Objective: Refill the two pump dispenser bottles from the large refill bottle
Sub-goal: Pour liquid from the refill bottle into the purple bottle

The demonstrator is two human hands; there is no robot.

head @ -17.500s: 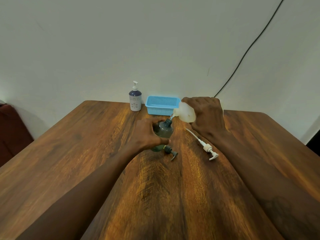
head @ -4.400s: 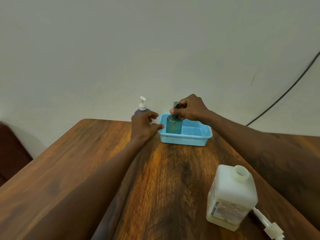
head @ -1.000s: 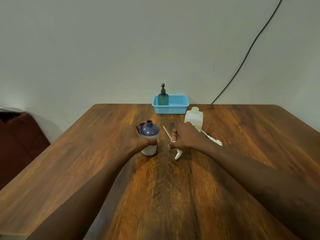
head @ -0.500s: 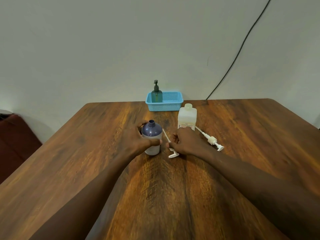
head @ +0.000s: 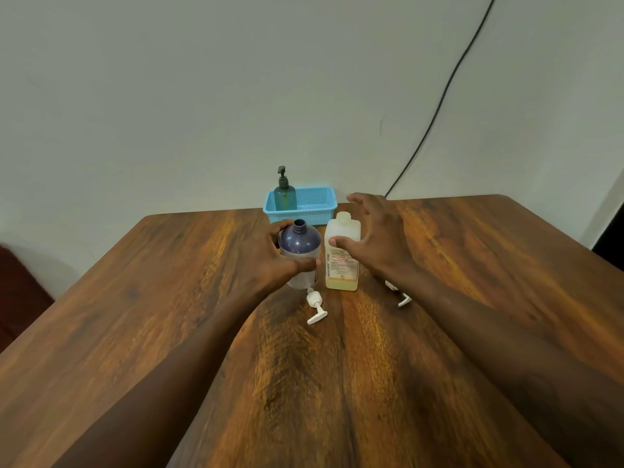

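table wood, against pale wall | cable on wall | left hand grips purple bottle | right hand spread open

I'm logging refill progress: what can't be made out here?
Head view:
Fill level of the purple bottle: the left hand wraps its lower body.
One white pump: mostly under the right forearm.
Small print on the refill bottle: too small.
Whether the right hand touches that bottle: blurred.
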